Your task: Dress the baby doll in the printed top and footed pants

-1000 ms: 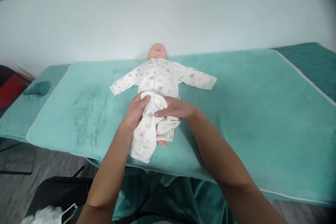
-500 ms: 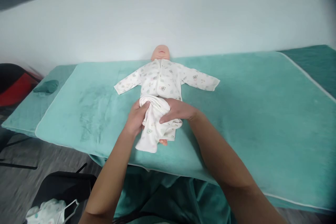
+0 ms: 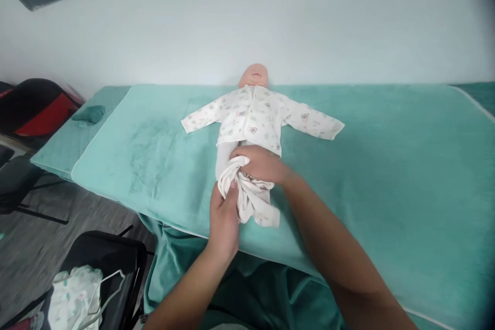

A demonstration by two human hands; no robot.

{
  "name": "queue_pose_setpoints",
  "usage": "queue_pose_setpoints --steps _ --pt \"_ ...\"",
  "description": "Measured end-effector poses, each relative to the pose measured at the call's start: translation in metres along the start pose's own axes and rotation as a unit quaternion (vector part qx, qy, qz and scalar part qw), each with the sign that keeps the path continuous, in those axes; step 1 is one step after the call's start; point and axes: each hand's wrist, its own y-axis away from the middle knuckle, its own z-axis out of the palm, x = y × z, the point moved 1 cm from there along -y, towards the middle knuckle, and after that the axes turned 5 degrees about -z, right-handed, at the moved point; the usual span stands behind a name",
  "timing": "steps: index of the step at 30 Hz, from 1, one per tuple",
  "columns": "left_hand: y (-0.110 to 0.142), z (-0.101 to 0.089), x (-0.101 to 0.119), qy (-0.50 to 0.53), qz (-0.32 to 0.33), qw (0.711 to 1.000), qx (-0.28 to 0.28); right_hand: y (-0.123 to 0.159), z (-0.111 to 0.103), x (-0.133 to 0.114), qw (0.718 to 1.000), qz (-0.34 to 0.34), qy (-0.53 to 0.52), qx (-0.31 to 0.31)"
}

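A baby doll [image 3: 253, 76] lies on its back on the green bed. It wears a white printed baby jacket [image 3: 251, 118], sleeves spread to both sides. Over the doll's legs, white printed baby trousers [image 3: 253, 198] are bunched up between my hands, one trouser leg hanging towards me. My left hand [image 3: 225, 219] is closed on the near left side of the gathered cloth, thumb on top. My right hand [image 3: 261, 164] grips the gathered edge from the far side, just below the jacket hem; some of its fingers are hidden by cloth. A white part of the doll's lower body [image 3: 225, 157] shows beside it.
The green bed cover [image 3: 386, 175] stretches far to the right, against a white wall [image 3: 294, 20]. At lower left stands a black chair [image 3: 104, 245] with a white printed cloth [image 3: 75, 294] and a white hanger [image 3: 110, 296]. Another black-and-red chair [image 3: 46, 113] is beyond the bed's left end.
My left hand has moved down towards me, and the bunched trousers have turned, the loose leg now hanging to the right. The doll's white lower body shows below the jacket. The view has shifted left.
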Motion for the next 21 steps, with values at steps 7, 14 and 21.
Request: queue_pose_setpoints --steps 7,14,21 --pt "0.026 -0.043 -0.022 -0.066 -0.004 0.993 0.102 0.002 0.01 -0.007 0.989 0.018 0.133 -0.063" --pt "0.009 -0.083 -0.032 -0.187 0.004 0.975 0.12 0.002 0.014 -0.014 0.973 0.031 0.205 -0.106" --pt "-0.014 -0.086 -0.02 -0.217 0.003 0.976 0.031 0.005 0.014 -0.01 0.97 0.029 0.213 -0.114"
